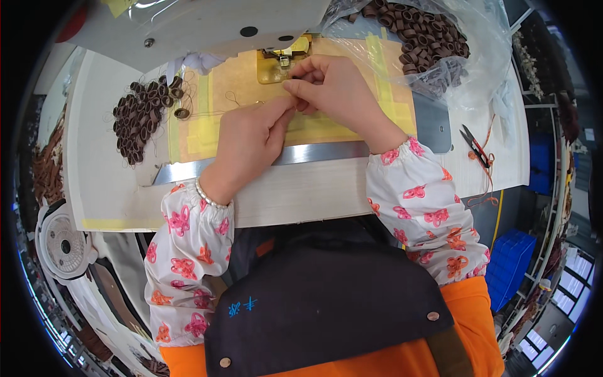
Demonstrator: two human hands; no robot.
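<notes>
My left hand (254, 135) and my right hand (333, 91) meet just in front of the sewing machine's presser foot (284, 61). Both are closed in a pinch, fingertips touching. A small dark bit shows at the right fingertips; the fingers hide the rest, so its kind is unclear. Left of my hands lies a heap of small brown loops (141, 116) with loose threads among them. One brown loop (182, 114) sits apart at the heap's right side, and thin threads run from there toward my left hand.
The white machine head (188, 31) overhangs the far side. A clear plastic bag (490, 38) with many brown loops (427, 38) lies at the far right. Thread snips (477, 147) with orange cord rest at the right. A metal strip (320, 152) edges the yellow-taped work plate (239, 88).
</notes>
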